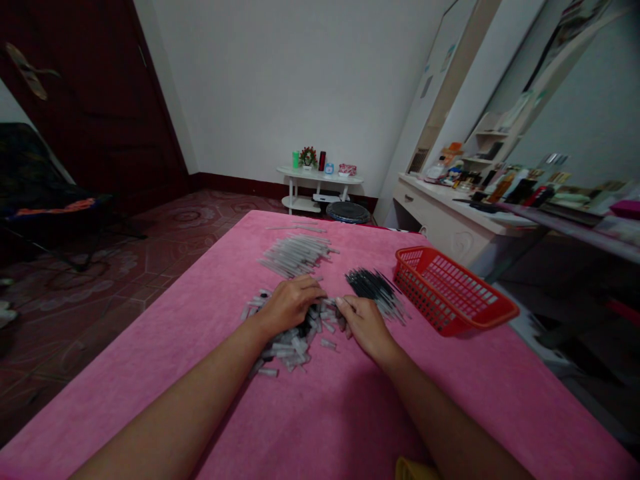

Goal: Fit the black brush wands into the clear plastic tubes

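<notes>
A yellow object (414, 469) sat lowest, cut off by the bottom edge beside the right forearm; up from there both forearms slanted inward over the pink cloth (320, 427); and there was the left hand (293, 305), palm down, knuckles arched, fingers bent toward the middle; the right hand (367, 325) came to meet it, thumb forward, fingers curled under; the fingertips stood close together around a small pale piece, too small and blurred to tell which hand gripped it, or how firmly; below lay the heap of small translucent caps (285, 353), dark bits among them, the left hand and wrist covering part of it; just beyond, a bundle of pale grey tubes (295, 255); past the right hand, dark thin rods (375, 290); and right of those, the red basket (450, 290), nothing between it and the rods but cloth.
</notes>
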A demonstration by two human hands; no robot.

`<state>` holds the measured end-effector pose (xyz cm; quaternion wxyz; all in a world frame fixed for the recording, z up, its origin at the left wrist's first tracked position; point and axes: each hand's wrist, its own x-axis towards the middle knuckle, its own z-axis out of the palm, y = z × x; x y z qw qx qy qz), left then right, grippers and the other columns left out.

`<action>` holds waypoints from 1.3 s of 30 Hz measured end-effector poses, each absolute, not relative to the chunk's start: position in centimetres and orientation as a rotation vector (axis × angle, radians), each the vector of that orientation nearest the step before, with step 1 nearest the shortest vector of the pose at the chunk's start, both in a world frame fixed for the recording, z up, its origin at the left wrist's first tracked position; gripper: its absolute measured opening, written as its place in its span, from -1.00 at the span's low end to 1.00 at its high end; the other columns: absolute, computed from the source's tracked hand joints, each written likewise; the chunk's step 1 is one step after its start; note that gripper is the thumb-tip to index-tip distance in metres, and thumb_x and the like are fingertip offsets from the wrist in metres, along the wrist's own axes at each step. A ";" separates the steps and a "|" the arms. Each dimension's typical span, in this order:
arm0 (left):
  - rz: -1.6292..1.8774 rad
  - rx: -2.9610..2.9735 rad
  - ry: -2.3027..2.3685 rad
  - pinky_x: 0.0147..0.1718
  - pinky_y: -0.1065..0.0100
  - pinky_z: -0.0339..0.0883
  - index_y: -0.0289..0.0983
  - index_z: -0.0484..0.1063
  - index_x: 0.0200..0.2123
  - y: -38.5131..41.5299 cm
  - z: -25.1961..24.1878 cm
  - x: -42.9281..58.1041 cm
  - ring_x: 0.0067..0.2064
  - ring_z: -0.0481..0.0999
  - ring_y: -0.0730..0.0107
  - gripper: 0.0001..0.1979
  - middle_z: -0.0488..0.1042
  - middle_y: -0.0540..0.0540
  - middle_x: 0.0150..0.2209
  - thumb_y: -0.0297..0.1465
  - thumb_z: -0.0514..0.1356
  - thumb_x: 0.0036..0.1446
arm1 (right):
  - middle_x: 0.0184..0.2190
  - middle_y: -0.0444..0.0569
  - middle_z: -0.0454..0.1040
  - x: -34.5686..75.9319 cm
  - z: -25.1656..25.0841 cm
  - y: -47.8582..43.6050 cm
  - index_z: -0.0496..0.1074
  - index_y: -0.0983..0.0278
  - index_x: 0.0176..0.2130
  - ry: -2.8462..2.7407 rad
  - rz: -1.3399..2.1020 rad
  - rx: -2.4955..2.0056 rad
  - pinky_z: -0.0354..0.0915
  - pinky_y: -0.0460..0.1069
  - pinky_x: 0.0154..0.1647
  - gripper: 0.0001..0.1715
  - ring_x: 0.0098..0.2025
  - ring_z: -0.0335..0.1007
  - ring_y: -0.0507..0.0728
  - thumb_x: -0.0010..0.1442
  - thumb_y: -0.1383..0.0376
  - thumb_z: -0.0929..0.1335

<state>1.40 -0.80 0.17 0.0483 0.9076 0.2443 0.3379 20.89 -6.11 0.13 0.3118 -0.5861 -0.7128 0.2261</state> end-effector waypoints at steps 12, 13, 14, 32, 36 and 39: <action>1.379 2.588 0.871 -0.18 0.29 0.31 -0.21 0.45 -0.10 0.4 -0.4 0.5 -0.15 0.41 0.31 -0.67 0.47 -0.12 -0.21 -0.60 0.07 0.11 | -0.51 -0.13 0.48 19.3 2.2 -8.0 0.45 0.23 -0.44 -2.260 0.379 -1.600 0.01 -0.10 -0.48 -0.79 -0.47 0.31 0.04 0.00 0.14 0.44; 1.358 2.604 0.862 -0.19 0.29 0.31 -0.21 0.45 -0.10 0.4 -0.4 0.5 -0.15 0.41 0.31 -0.66 0.47 -0.12 -0.21 -0.60 0.07 0.11 | -0.48 -0.12 0.49 19.3 2.2 -7.9 0.44 0.24 -0.40 -2.169 0.365 -1.596 0.05 -0.10 -0.46 -0.82 -0.45 0.33 0.04 0.05 0.17 0.41; 1.330 2.625 0.850 -0.20 0.29 0.31 -0.22 0.45 -0.10 0.3 -0.3 0.6 -0.16 0.41 0.31 -0.66 0.47 -0.13 -0.21 -0.61 0.07 0.11 | -0.45 -0.10 0.49 19.4 2.2 -7.7 0.43 0.25 -0.36 -2.073 0.345 -1.585 0.09 -0.10 -0.43 -0.84 -0.42 0.34 0.05 0.09 0.20 0.38; 1.062 2.825 0.770 -0.22 0.30 0.27 -0.24 0.46 -0.14 -0.9 0.9 1.1 -0.17 0.38 0.28 -0.60 0.47 -0.13 -0.24 -0.68 0.06 -0.01 | -0.46 -0.11 0.44 20.3 2.0 -7.1 0.40 0.25 -0.40 -1.990 0.223 -1.556 0.06 -0.10 -0.43 -0.80 -0.45 0.29 0.02 0.20 0.25 0.26; 1.305 2.741 0.828 -0.19 0.25 0.29 -0.24 0.47 -0.15 -0.3 0.7 0.6 -0.16 0.39 0.27 -0.61 0.49 -0.13 -0.22 -0.67 0.08 -0.01 | -0.49 -0.14 0.46 19.8 2.3 -7.6 0.44 0.22 -0.40 -2.151 0.306 -1.581 -0.01 -0.10 -0.49 -0.83 -0.48 0.29 0.02 0.08 0.16 0.37; 1.531 2.510 0.878 -0.19 0.26 0.32 -0.23 0.48 -0.20 0.1 0.5 0.7 -0.18 0.42 0.31 -0.69 0.50 -0.11 -0.26 -0.63 0.08 0.05 | -0.50 -0.15 0.48 19.4 2.3 -8.2 0.47 0.20 -0.41 -2.360 0.322 -1.530 -0.03 -0.09 -0.48 -0.80 -0.46 0.31 0.03 -0.06 0.17 0.46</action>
